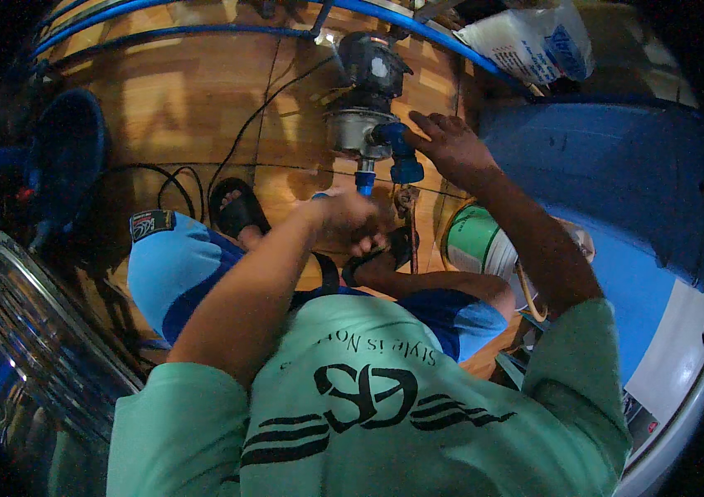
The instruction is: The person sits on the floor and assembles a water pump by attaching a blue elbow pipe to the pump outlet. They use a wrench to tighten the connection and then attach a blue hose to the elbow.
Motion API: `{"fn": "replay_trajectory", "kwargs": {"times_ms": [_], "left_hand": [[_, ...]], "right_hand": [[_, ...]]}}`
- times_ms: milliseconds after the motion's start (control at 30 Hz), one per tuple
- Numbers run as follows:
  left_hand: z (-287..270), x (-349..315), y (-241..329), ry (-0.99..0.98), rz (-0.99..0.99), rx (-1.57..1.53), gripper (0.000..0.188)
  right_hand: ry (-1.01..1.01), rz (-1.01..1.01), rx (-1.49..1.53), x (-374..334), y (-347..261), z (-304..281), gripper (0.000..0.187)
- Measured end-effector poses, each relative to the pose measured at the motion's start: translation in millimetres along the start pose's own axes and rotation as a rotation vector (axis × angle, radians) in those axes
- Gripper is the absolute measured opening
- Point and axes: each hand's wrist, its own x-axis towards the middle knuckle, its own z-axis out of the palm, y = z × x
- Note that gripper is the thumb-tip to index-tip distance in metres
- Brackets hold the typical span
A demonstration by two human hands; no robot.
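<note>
A water pump stands on the floor ahead of me, with a dark motor [372, 70] behind a silver metal pump head [356, 131]. From its right side comes a blue elbow fitting [404, 156], and a short blue pipe [365, 181] points toward me. My right hand [455, 149] is at the elbow, fingers stretched out and the thumb side close against it. My left hand [350, 219] is curled just below the blue pipe, somewhat blurred. A bit of blue shows at its edge; what it holds is hidden.
A black cable [256, 116] runs over the wood-patterned floor. To the right are a green and white bucket [482, 240] and a large blue container [584, 157]. Blue metal bars [178, 33] cross the far side. A round blue object [70, 157] stands left, my sandalled feet below the pump.
</note>
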Motion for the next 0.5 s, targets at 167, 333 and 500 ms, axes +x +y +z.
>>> {"fn": "replay_trajectory", "kwargs": {"times_ms": [167, 333, 500], "left_hand": [[-69.0, 59.5, -75.6, 0.392, -0.008, 1.121, 0.037], [-62.9, 53.6, -80.9, 0.948, 0.237, 1.264, 0.035], [-67.9, 66.7, -86.3, 0.686, -0.009, 1.249, 0.036]], "right_hand": [[0.094, -0.316, -0.063, 44.1, 6.0, 16.9, 0.048], [0.0, -0.413, -0.058, 51.4, 10.8, 39.6, 0.048], [-0.192, 0.0, 0.159, 84.3, -14.7, 25.1, 0.05]]}}
